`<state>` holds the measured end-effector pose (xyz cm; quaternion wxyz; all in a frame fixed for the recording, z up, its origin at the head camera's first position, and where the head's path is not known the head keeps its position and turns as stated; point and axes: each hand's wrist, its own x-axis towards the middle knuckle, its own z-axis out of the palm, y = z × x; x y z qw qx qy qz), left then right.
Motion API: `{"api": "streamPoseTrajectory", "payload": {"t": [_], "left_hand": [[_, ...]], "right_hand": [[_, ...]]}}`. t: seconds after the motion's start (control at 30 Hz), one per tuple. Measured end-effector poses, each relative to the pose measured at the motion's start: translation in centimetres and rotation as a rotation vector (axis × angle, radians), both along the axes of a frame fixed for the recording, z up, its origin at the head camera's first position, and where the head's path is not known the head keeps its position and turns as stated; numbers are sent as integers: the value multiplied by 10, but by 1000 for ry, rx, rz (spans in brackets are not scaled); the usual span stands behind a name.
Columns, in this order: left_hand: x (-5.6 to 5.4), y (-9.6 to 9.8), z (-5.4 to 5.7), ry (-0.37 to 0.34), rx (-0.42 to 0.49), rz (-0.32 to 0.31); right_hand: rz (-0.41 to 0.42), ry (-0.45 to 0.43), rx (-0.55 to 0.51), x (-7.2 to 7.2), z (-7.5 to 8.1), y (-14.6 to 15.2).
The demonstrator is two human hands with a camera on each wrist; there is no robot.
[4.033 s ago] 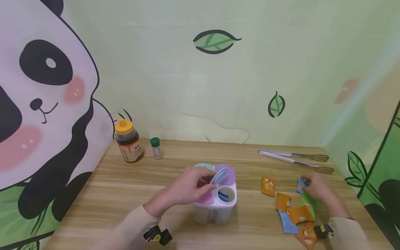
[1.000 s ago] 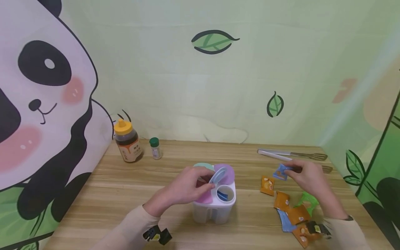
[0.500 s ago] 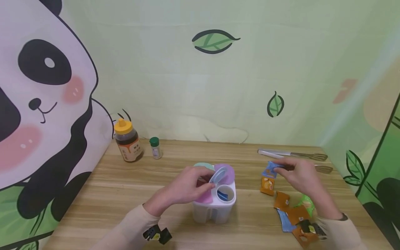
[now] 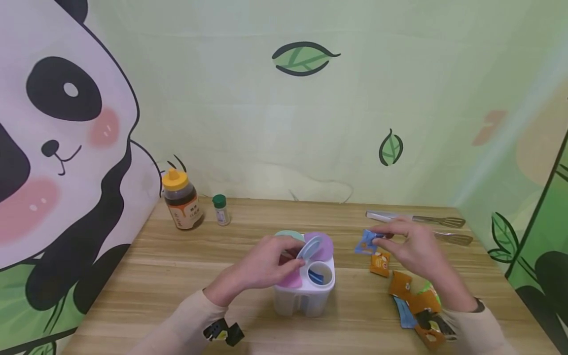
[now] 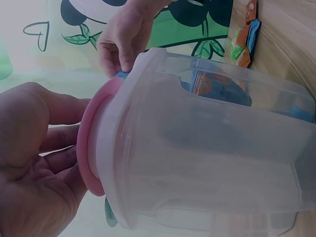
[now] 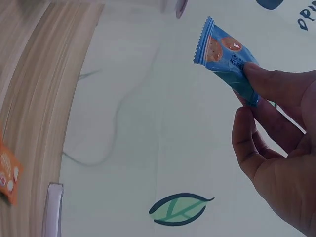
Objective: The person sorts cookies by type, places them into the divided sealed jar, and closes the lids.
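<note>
My left hand (image 4: 262, 264) holds a light-blue lid (image 4: 311, 246) tilted up over a storage box (image 4: 305, 300) with several round lids. The uncovered round opening (image 4: 320, 274) shows a blue packet inside. Through the clear wall in the left wrist view, a blue biscuit packet (image 5: 222, 90) shows in the box. Between thumb and fingers, my right hand (image 4: 417, 246) pinches a small blue biscuit packet (image 4: 366, 242), raised off the table to the right of the box. Cookies are printed on this packet in the right wrist view, and its lower end is partly hidden by my fingers.
Near my right forearm lie orange packets (image 4: 401, 284), a blue one (image 4: 406, 313) and a partly hidden green one (image 4: 432, 288). A single orange packet (image 4: 379, 264) lies closer to the box. Whisk-like utensils (image 4: 435, 220), a syrup bottle (image 4: 184, 207) and a green-capped shaker (image 4: 221, 212) stand or lie behind.
My right hand has picked up the blue packet from the right side and carried it left, toward the box. My left hand and the raised lid have stayed in place.
</note>
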<state>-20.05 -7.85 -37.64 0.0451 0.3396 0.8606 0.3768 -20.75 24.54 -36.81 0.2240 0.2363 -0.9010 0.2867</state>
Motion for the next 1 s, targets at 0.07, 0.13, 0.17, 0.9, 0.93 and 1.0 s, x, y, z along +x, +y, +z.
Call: {"api": "streamPoseTrajectory", "payload": {"t": [0.07, 0.13, 0.17, 0.9, 0.93, 1.0], "left_hand": [[0, 0, 0, -1, -2, 1], [0, 0, 0, -2, -2, 1], [0, 0, -1, -2, -2, 1], [-1, 0, -3, 3, 32, -18], [-1, 0, -3, 1, 35, -20], [-1, 0, -3, -4, 38, -23]], "right_hand": [[33, -4, -22, 1, 2, -4], [64, -7, -42, 2, 4, -7], [82, -8, -53, 3, 4, -9], [365, -43, -165, 19, 0, -51], [370, -40, -165, 19, -1, -53], [378, -34, -171, 18, -4, -57]]}}
